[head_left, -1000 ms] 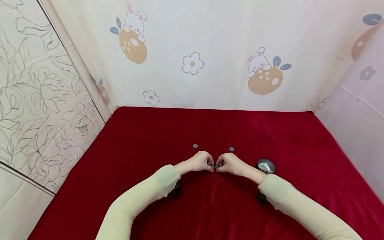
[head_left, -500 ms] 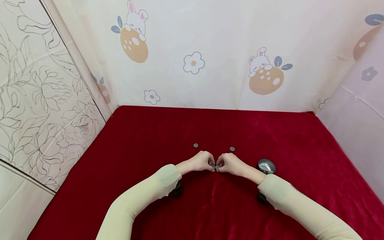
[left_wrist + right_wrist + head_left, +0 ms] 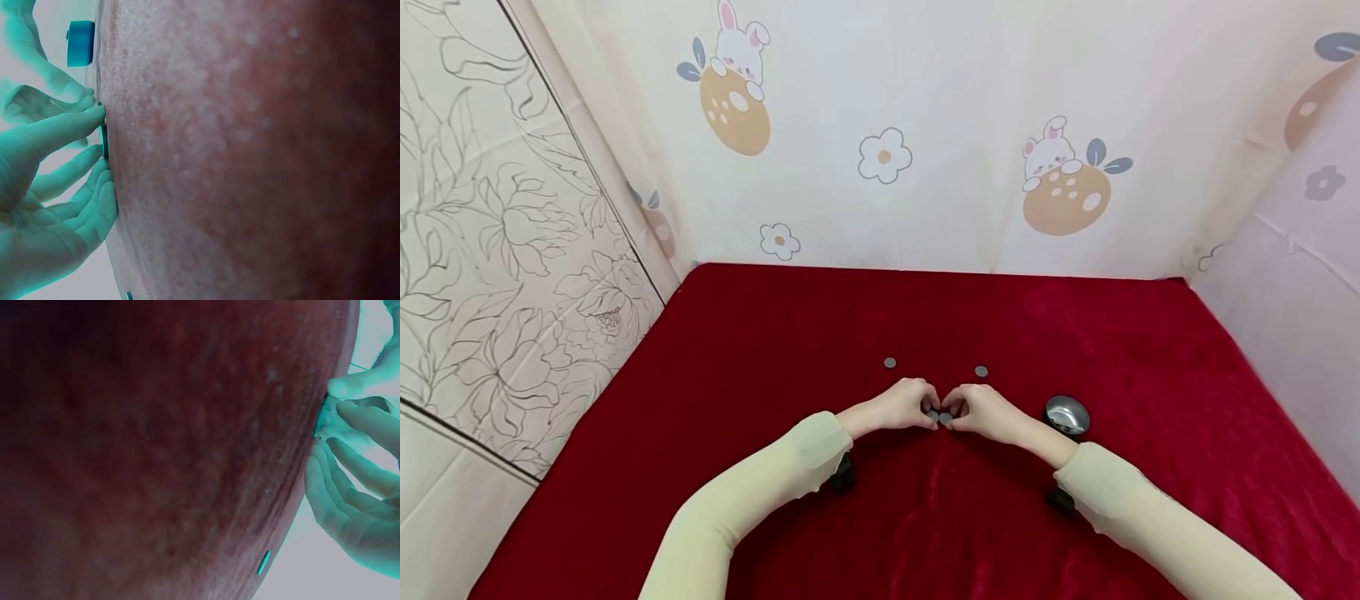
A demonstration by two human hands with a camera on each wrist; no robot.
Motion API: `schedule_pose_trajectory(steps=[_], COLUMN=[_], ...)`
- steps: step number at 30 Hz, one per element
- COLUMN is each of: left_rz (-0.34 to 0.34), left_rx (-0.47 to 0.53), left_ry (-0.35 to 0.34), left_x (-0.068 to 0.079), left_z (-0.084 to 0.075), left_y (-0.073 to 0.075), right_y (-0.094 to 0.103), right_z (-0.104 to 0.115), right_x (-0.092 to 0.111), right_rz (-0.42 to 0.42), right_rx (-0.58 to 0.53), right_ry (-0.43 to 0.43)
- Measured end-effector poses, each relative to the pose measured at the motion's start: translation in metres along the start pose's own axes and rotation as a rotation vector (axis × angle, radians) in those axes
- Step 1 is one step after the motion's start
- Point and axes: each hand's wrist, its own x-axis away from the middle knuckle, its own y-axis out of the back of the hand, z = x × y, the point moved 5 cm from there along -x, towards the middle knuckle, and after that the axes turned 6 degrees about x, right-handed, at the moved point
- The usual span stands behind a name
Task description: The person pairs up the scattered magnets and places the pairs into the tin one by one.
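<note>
Two thin grey coin-like discs lie side by side on the red cloth between the hands. The left hand [image 3: 904,403] has its thumb and fingers around the left disc [image 3: 933,415], which also shows edge-on as a dark disc [image 3: 104,141] in the left wrist view. Just right of the other disc [image 3: 945,418], the right hand [image 3: 983,410] has its thumb and index finger spread apart, the fingertips close to its edge. In the right wrist view that right hand [image 3: 359,500] shows a gap between thumb and disc.
Farther back lie two more grey discs, a left one [image 3: 890,362] and a right one [image 3: 981,372]. A small shiny metal bowl [image 3: 1067,415] stands beside the right forearm. Red cloth [image 3: 790,333] covers the table, with printed curtains [image 3: 955,75] behind it.
The right hand and sleeve have shifted slightly to the right, and its fingertips have drawn back from the right disc. More of both middle discs shows. The left hand barely moves.
</note>
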Motion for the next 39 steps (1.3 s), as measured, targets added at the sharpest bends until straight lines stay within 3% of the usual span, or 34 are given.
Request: schedule_pose_trajectory(steps=[7, 13, 23, 28, 39], left_rz=[-0.002, 0.037, 0.067, 0.061, 0.100], left_rx=[-0.049, -0.061, -0.089, -0.124, -0.089], left_ry=[-0.033, -0.061, -0.106, -0.128, -0.151], left_x=[0.000, -0.003, -0.007, -0.009, -0.015], left_z=[-0.006, -0.009, -0.009, -0.009, -0.009], left_y=[-0.001, -0.003, -0.006, -0.006, -0.005], right_y=[0.014, 0.027, 0.052, 0.062, 0.072], right_z=[-0.003, -0.010, -0.026, -0.033, -0.043], right_x=[0.022, 0.042, 0.073, 0.085, 0.102], right_rz=[-0.081, -0.172, -0.279, -0.309, -0.315], right_rx=[-0.019, -0.006, 0.018, 0.012, 0.055], right_ry=[-0.024, 0.006, -0.038, -0.051, -0.089])
